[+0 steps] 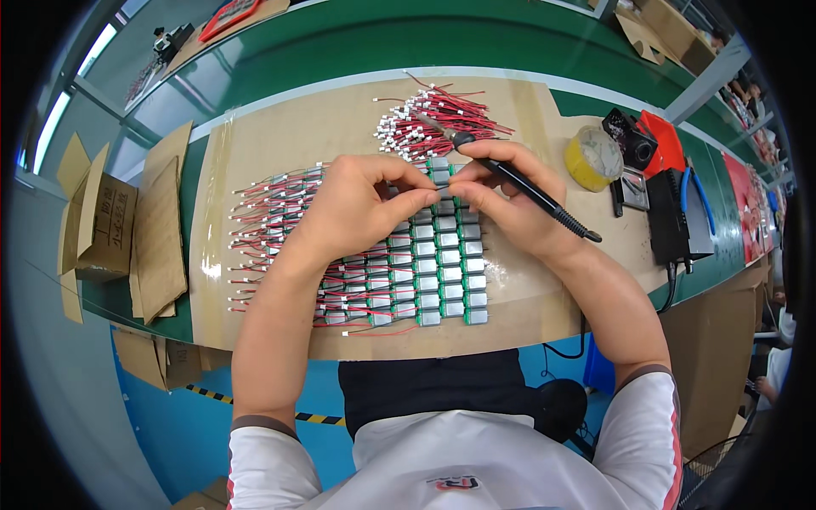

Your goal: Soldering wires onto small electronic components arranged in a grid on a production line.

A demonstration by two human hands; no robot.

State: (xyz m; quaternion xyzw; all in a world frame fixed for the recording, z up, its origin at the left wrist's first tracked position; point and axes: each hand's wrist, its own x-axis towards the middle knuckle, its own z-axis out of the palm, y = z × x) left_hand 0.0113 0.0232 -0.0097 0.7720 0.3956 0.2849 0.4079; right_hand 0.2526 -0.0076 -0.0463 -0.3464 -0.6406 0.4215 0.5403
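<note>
A soldering iron (531,185) with a black handle lies across my right hand (518,200), its tip pointing up and left toward the wire pile. The thumb and forefinger of that hand are also pinched together over the top of the rows. My left hand (365,204) is closed in a pinch, its fingertips almost meeting the right ones; what they hold is too small to make out. Under and around both hands stand rows of small silver blocks with green ends (449,272). Red and black wires with white plugs (263,229) trail from the left rows.
Beyond my hands lies a pile of red and black wires with white connectors (433,119). To the right are a yellow round tin (593,159), a red tray (661,140), a black box (669,217) and blue-handled pliers (701,200). Cardboard boxes (106,217) stand at the left.
</note>
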